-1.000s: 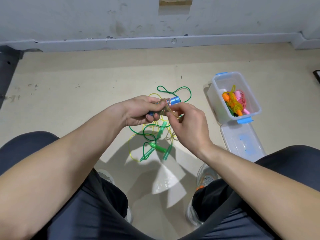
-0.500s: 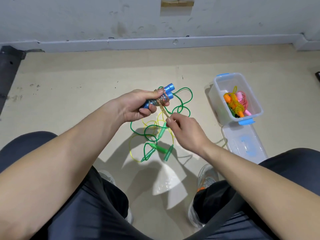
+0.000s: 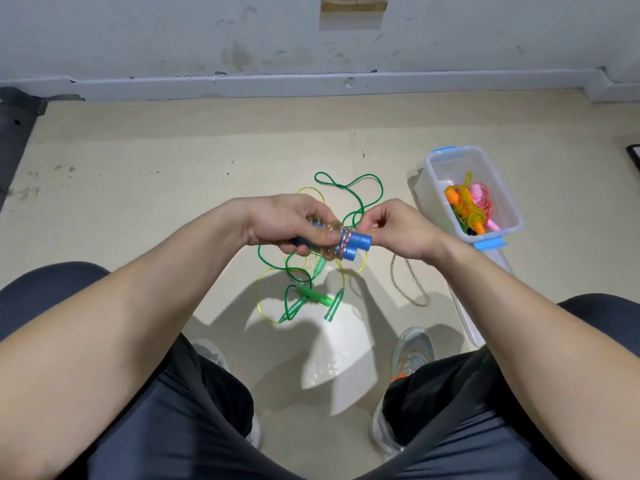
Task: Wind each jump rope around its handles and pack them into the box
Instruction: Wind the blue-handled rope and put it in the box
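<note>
Fingers [image 3: 313,234] of the left hand [image 3: 284,220] curl tight around a pair of blue-capped clear plastic handles [image 3: 353,245], held side by side above the floor with a few turns of pinkish braided cord [image 3: 341,244] round them. Just to their right, the right hand [image 3: 398,230] has its fingertips [image 3: 367,219] curled in what I read as a pinch on that cord beside the caps. The slack hangs in a loop below the wrist.

My worry from here is that the turns sit close to the cap ends. If the pinch slackens, I expect they could slide off and spring loose. The dangling loop could also snag the green and yellow jump ropes [image 3: 311,296] tangled on the floor beneath.

Further right, a clear plastic box with blue clips [image 3: 437,168] stands open with orange and pink ropes inside, its lid [image 3: 465,317] just beside it.

Underneath is scuffed beige flooring [image 3: 138,202], with a dark mat [image 3: 14,133] at far left. A stained grey wall [image 3: 173,36] with a skirting board runs behind.
</note>
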The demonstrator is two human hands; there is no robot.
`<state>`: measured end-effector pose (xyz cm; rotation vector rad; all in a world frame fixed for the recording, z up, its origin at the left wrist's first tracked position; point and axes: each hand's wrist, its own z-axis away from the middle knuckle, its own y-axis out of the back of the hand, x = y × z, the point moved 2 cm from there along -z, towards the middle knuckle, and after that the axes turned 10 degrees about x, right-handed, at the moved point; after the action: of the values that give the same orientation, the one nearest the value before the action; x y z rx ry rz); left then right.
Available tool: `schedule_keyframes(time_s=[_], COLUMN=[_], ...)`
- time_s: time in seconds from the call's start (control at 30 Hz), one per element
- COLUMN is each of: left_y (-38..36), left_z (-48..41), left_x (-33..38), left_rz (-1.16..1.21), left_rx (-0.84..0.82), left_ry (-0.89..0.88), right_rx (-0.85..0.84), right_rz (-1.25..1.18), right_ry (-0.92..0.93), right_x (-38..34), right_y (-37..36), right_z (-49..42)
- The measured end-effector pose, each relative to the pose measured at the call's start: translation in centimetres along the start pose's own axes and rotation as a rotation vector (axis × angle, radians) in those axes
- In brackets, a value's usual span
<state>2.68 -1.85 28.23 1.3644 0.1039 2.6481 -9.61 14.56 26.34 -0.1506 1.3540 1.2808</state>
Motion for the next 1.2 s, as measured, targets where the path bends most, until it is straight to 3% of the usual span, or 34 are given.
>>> schedule_keyframes(time_s=[0.1,0.3,0.47,0.73,0.87,1.03,1.1,1.2], left_y=[-0.9,-2.0,-1.8,0.4,0.1,-0.1,0.1,0.2], left_z=[-0.1,-1.2,-1.3,-1.0,-1.1,-1.2,-1.2,-1.3], left_x=[-0.1,-1.0,-1.2,-1.0,-0.7,-0.7,-0.8,-0.6], left_rz=[-0.22,-0.421,-0.232,0.248,0.481,0.524,0.519,0.503], left_rx=[0.023,0.122,0.228,0.275,0.309,0.405,0.432,0.415], left_ry=[0.029,0.036,-0.07,-0.018,0.012,0.057,0.047,-0.012], right_rx=[0.07,0.077,0.177,0.473,0.498,0.519,0.561,0.503], right_rz=[0.052,-0.009,-0.053,-0.121,0.311,0.662,0.576,0.141], right_ry=[-0.086,-0.173,-0.224,-0.006,0.344,0.521,0.542,0.356], right_x=[0.0,-2.3,-4.1,-4.4,-4.3,-4.3,-4.5,-4.0], right_y=[0.4,-0.5,-2.3,-3.4,-3.9,-4.0,-3.2,-1.4], right_z=[-0.2,1.1,3.4,5.5,5.8,5.6,5.2,4.1])
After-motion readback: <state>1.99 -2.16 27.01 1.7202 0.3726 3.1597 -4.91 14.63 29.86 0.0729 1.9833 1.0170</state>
